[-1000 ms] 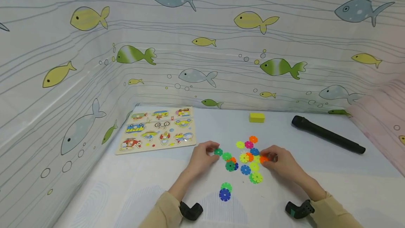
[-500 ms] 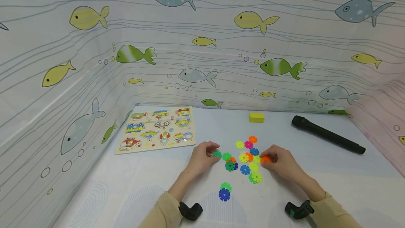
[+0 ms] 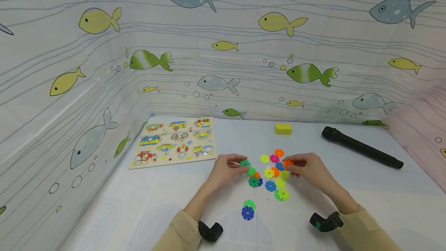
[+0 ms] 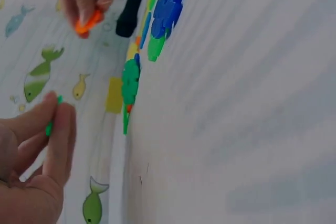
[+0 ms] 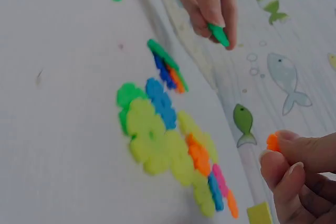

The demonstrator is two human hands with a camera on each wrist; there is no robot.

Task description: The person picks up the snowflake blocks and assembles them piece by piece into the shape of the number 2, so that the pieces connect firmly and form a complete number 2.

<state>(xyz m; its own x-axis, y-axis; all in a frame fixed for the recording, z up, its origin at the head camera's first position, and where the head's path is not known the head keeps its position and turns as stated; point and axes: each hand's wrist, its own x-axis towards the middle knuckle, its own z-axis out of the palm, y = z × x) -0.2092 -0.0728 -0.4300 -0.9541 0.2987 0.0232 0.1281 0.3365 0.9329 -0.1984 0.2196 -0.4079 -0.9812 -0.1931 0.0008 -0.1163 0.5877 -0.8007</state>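
My left hand (image 3: pixel 232 168) pinches a green snowflake disc (image 3: pixel 245 163) lifted just off the table; the left wrist view shows a sliver of that green disc (image 4: pixel 51 124) between thumb and fingers. My right hand (image 3: pixel 302 167) pinches an orange snowflake disc (image 3: pixel 287 162), also raised; the orange disc (image 5: pixel 272 141) shows at the fingertips in the right wrist view. Between the two hands lies a loose pile of coloured snowflake discs (image 3: pixel 271 173). A joined green and blue pair (image 3: pixel 248 209) lies nearer to me.
A wooden vehicle peg puzzle (image 3: pixel 173 142) lies at the back left. A yellow block (image 3: pixel 283 128) and a black torch (image 3: pixel 361 147) sit at the back right. Fish-print cloth walls (image 3: pixel 223 49) enclose the white table (image 3: pixel 139 204) on three sides.
Both hands have lifted their discs off the table and moved them inward toward each other, the green one rightward and the orange one leftward and up.
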